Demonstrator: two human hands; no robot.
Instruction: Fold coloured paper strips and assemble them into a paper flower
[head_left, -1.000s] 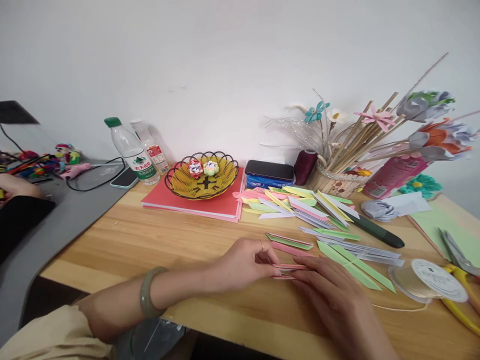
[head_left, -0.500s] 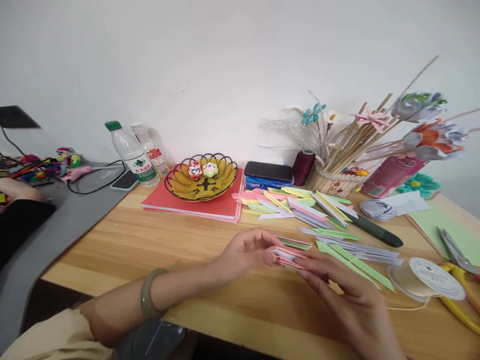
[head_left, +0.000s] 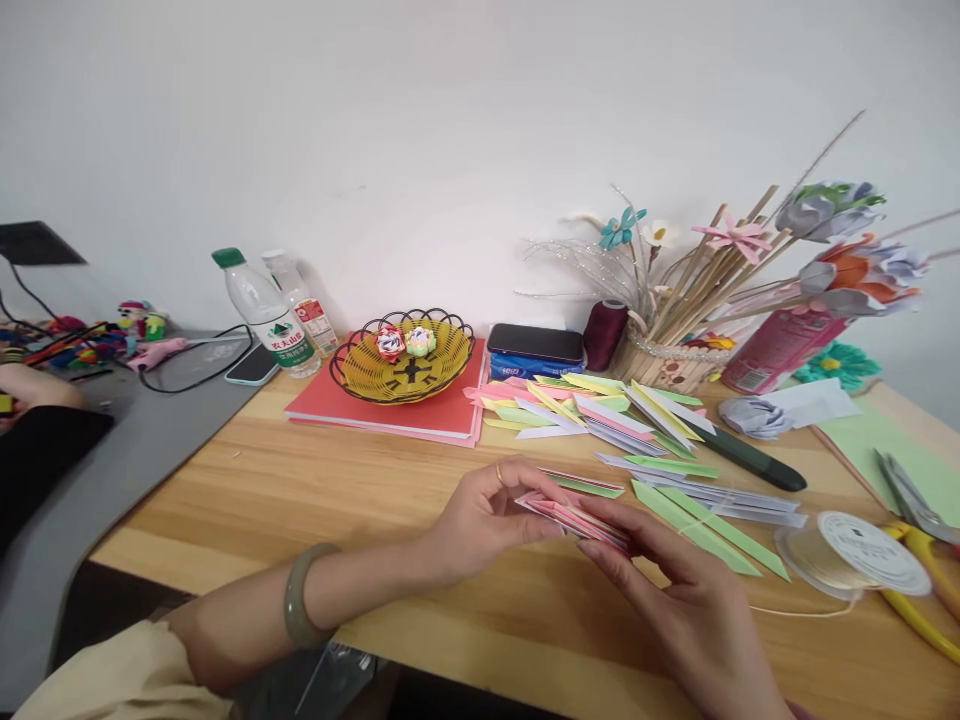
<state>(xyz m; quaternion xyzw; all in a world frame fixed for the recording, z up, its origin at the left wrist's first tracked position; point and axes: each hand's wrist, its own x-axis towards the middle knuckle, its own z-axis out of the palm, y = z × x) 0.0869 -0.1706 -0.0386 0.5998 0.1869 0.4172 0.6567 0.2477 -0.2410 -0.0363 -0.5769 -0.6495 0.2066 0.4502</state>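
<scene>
A small stack of folded paper strips (head_left: 574, 516), pink, red and white, is held above the wooden table between both hands. My left hand (head_left: 491, 515) grips its left end between thumb and fingers; a ring and a green bangle show on that arm. My right hand (head_left: 667, 580) pinches the right end, thumb below and fingers on top. Just behind the hands lies a green and dark-edged folded strip (head_left: 581, 483). Farther right are two long green strips (head_left: 712, 530) and several white folded strips (head_left: 739, 497).
A pile of coloured folded strips (head_left: 577, 408) lies behind. Around it stand a yellow woven basket (head_left: 352, 375) with two paper balls, bottles (head_left: 274, 320), a stick-filled pot (head_left: 664, 362), a thread spool (head_left: 851, 555) and scissors (head_left: 919, 560). A co-worker's arm (head_left: 52, 420) is at far left.
The paper stack has tilted and shifted slightly left in my hands, so its pink folded edges now show. Both hands still grip it.
</scene>
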